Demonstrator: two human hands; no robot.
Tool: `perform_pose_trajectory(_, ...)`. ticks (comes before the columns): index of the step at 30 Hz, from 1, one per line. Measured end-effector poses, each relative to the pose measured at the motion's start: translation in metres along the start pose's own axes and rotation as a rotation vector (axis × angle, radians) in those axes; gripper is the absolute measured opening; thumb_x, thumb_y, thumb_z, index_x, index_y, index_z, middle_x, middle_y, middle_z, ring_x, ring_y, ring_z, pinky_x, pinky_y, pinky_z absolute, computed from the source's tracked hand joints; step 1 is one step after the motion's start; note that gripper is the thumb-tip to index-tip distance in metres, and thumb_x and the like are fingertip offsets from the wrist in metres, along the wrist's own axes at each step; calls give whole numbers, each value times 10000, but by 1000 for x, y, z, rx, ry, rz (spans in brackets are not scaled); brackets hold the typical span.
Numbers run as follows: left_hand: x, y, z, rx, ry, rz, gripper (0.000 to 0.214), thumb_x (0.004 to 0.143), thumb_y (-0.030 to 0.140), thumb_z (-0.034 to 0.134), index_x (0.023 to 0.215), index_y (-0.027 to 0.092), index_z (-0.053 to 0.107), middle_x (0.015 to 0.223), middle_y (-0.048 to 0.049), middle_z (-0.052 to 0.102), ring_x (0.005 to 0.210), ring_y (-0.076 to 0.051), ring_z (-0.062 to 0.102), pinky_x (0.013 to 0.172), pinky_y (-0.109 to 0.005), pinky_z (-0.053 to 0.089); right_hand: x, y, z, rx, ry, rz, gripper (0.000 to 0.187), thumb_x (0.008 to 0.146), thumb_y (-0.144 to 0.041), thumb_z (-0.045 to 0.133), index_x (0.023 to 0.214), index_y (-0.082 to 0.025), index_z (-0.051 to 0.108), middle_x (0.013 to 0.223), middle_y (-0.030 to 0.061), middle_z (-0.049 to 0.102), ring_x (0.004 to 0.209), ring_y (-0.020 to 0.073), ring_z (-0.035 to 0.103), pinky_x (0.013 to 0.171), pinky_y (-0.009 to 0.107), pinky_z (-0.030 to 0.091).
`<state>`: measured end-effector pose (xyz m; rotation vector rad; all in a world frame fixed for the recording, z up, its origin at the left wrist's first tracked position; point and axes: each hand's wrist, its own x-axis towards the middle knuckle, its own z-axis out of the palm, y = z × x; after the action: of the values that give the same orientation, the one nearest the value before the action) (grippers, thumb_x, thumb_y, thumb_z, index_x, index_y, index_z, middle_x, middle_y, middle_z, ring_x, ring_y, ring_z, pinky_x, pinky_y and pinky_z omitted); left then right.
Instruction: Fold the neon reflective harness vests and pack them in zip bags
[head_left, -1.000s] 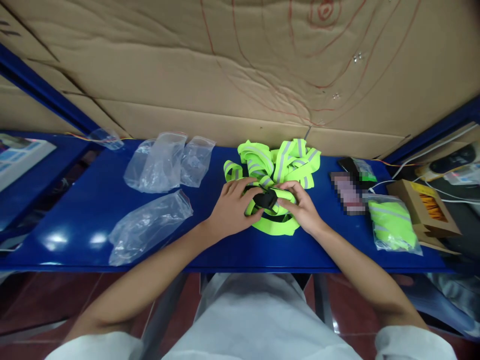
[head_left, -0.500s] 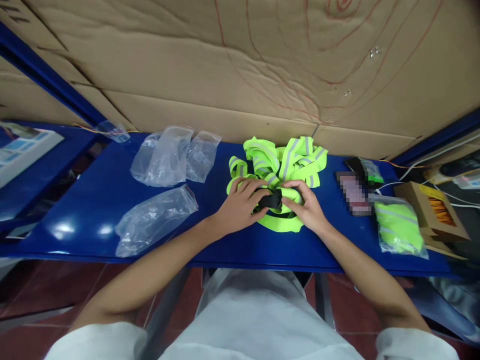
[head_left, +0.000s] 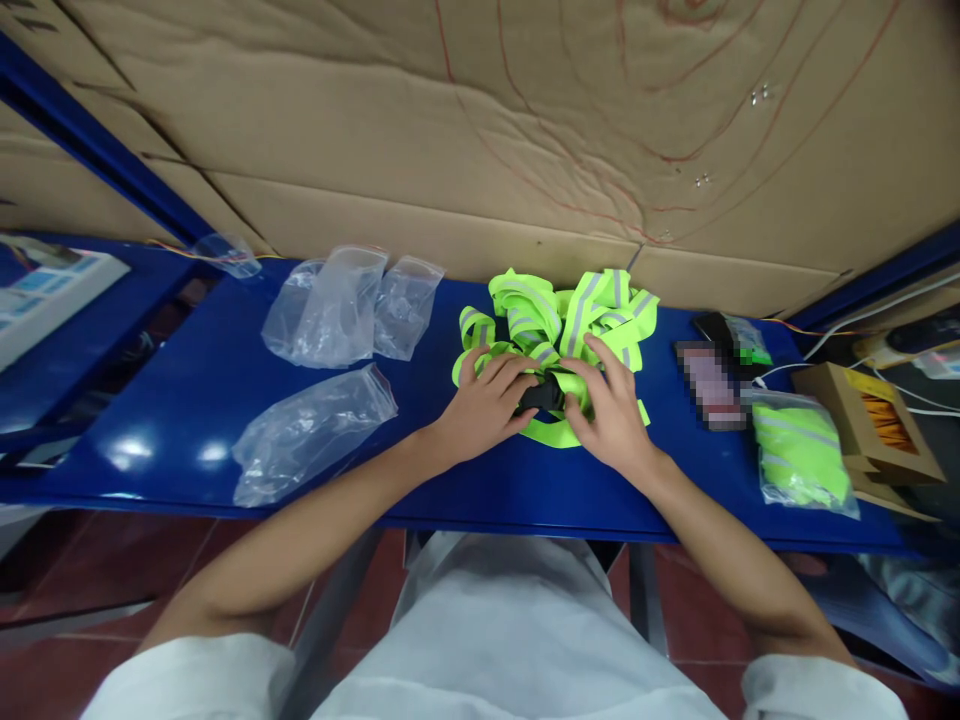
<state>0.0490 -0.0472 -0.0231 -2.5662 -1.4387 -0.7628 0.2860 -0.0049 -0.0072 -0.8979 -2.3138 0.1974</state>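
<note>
In the head view, I have a tall cardboard panel (head_left: 337,140) with red pen curves backing the blue surface (head_left: 450,490). On that surface, a heap of neon-yellow straps (head_left: 581,310) with grey stripes sits in front of me, its far side near the panel. Clear plastic bags (head_left: 341,305) lie to the left, well apart from the heap. Over on the right, a cardboard box (head_left: 844,410) stands beside a bagged strap (head_left: 802,455). My left hand (head_left: 484,410) has its fingers curled, pinching the black buckle (head_left: 541,395) against the thumb. My right hand (head_left: 615,415) has its fingers spread over the straps, thumb apart; I can't tell how firmly the tips touch. The buckle, smallest of the lot, sits between both hands at the heap's near side.
</note>
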Motion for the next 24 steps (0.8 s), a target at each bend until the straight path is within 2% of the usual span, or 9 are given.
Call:
perform_pose_trajectory(2, -1, 0, 2, 5, -14, -4, 320, 1023, 342, 596, 1297, 191, 665, 1412, -136, 658, 1335, -341, 591, 1281, -614, 268, 0, -3, 0, -63, -108, -98, 493, 1040, -228, 506, 1529, -289, 488, 1645, 129, 458, 1538, 358, 443, 1217, 583, 370)
perform_pose_trajectory(5, -1, 2, 3, 41, 3, 2, 327, 1019, 329, 600, 1300, 180, 675, 1379, -134, 677, 1319, -335, 602, 1324, -639, 193, -2, -3, 1, -87, -228, -150, 586, 1056, -355, 565, 1614, -273, 407, 1600, 129, 530, 1482, 346, 508, 1192, 554, 392)
perform_pose_trajectory(7, -1, 5, 2, 77, 7, 27, 304, 1028, 326, 593, 1268, 165, 689, 1347, -131, 697, 1310, -329, 610, 1345, -648, 129, -3, -1, 3, -124, -238, -119, 665, 1041, -423, 610, 1635, -231, 382, 1565, 161, 559, 1433, 370, 540, 1145, 553, 424)
perform_pose_trajectory(9, 0, 8, 0, 92, -17, 43, 286, 1031, 303, 595, 1255, 154, 694, 1322, -131, 710, 1324, -330, 606, 1353, -656, 96, -4, 1, 5, -168, -240, -85, 693, 1028, -402, 634, 1637, -192, 378, 1507, 181, 604, 1352, 385, 588, 1089, 551, 449)
perform_pose_trajectory(13, 2, 11, -4, 40, -46, 3, 268, 1013, 279, 631, 1255, 185, 699, 1346, -130, 701, 1364, -343, 593, 1334, -681, 155, -3, 7, 2, -206, -226, -57, 611, 980, -311, 683, 1548, -188, 496, 1426, 156, 670, 1238, 376, 643, 1043, 546, 451)
perform_pose_trajectory(17, 3, 5, -19, 47, 77, -46, 191, 991, 256, 642, 1172, 236, 700, 1371, -97, 705, 1391, -340, 591, 1294, -697, 199, 1, 15, -12, -210, -92, -8, 545, 912, -292, 698, 1432, -173, 591, 1371, 138, 707, 1214, 368, 672, 1049, 558, 447)
perform_pose_trajectory(21, 3, -15, -50, 8, 302, -166, 156, 943, 281, 719, 1095, 251, 700, 1338, -72, 717, 1360, -345, 615, 1256, -711, 269, 5, 31, -38, -144, 137, 111, 458, 940, -311, 600, 1373, -172, 648, 1311, 149, 735, 1167, 366, 703, 1013, 568, 503)
perform_pose_trajectory(22, 3, -23, -59, -54, 358, -203, 175, 938, 313, 736, 1097, 247, 702, 1331, -69, 716, 1333, -333, 632, 1240, -685, 333, 5, 35, -46, -98, 203, 157, 432, 971, -320, 570, 1371, -183, 659, 1308, 143, 738, 1171, 351, 708, 1016, 556, 520)
perform_pose_trajectory(24, 3, -41, -77, -263, 468, -307, 251, 950, 393, 728, 1132, 223, 704, 1311, -68, 719, 1239, -276, 674, 1151, -555, 505, 7, 42, -61, 14, 350, 250, 396, 1030, -346, 537, 1365, -198, 686, 1320, 133, 738, 1208, 316, 707, 1050, 521, 536)
